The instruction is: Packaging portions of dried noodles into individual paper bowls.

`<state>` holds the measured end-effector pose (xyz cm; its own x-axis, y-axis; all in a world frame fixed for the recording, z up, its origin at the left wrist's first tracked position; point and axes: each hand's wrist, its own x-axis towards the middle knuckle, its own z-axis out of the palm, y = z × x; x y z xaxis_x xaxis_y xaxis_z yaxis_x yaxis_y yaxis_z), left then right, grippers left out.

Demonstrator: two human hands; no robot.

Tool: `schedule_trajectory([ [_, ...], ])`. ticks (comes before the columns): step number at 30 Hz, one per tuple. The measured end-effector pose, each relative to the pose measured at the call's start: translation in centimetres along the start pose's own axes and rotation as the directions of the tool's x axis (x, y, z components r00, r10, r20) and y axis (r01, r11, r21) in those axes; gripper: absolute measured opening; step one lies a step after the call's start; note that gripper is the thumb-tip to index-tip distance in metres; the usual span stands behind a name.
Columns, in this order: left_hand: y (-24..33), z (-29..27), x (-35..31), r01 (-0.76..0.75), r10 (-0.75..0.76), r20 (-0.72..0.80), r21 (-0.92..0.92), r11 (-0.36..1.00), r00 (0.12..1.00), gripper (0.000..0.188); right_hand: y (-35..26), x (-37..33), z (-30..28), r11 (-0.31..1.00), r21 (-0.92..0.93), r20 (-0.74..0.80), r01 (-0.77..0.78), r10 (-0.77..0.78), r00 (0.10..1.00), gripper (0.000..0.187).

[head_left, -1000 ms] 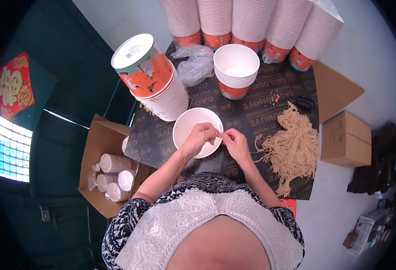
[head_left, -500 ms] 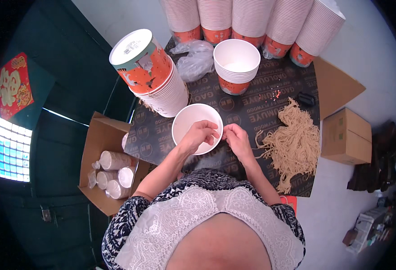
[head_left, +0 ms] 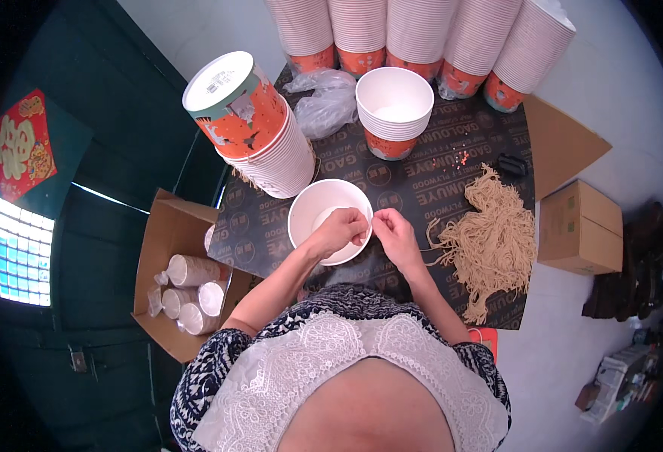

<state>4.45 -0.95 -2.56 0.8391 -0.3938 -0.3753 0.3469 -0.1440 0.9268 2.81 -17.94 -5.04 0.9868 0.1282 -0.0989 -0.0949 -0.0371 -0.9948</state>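
Observation:
A white paper tub (head_left: 313, 200) stands upright at the table's near edge with its mouth facing up. My left hand (head_left: 339, 232) reaches over the tub's mouth, fingers curled together against the inside of its right wall. Just outside that wall, my right hand (head_left: 395, 232) has thumb and forefinger pinched at the rim. Whatever lies between the fingertips of either hand is too small to make out. To the right of my right hand lies a loose heap of tan cords (head_left: 493, 245), a few strands trailing toward it.
Upside-down orange-printed tubs (head_left: 252, 124) are stacked at the left, cord ends hanging out. Beyond my hands stand nested upright tubs (head_left: 394, 113) and a crumpled plastic bag (head_left: 320, 105). Tall tub stacks (head_left: 422, 34) line the back. Cartons (head_left: 181, 331) flank the table (head_left: 414, 188).
My left hand has closed its fingers and moved slightly right, toward the tub's wall. The tub has shifted a little toward me. My right hand stays pinched at the rim.

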Motion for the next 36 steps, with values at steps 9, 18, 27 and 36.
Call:
schedule_trajectory([
  [9, 0.8, -1.7, -1.4, 0.112, -0.13, -0.033, -0.326, 0.939, 0.991, 0.015, -0.2, -0.1, 0.1, 0.971, -0.239, -0.071, 0.027, -0.045, 0.996, 0.023],
  [18, -0.7, -1.8, -1.7, -0.113, 0.357, -0.335, 0.571, 0.813, 0.872, 0.023, -1.1, -0.3, 0.2, 0.963, -0.268, -0.035, 0.012, -0.023, 0.999, 0.023],
  [27, -0.2, 1.6, -1.4, -0.121, 0.172, -0.114, 0.357, 0.926, 0.978, 0.019, -0.7, 0.0, -0.2, 0.959, -0.279, -0.039, 0.047, -0.06, 0.997, 0.024],
  [36, -1.2, 1.1, -1.2, -0.082, 0.101, -0.036, 0.353, 0.932, 0.994, 0.009, -1.4, -0.8, 0.5, 0.9, -0.431, -0.044, 0.057, -0.084, 0.995, 0.024],
])
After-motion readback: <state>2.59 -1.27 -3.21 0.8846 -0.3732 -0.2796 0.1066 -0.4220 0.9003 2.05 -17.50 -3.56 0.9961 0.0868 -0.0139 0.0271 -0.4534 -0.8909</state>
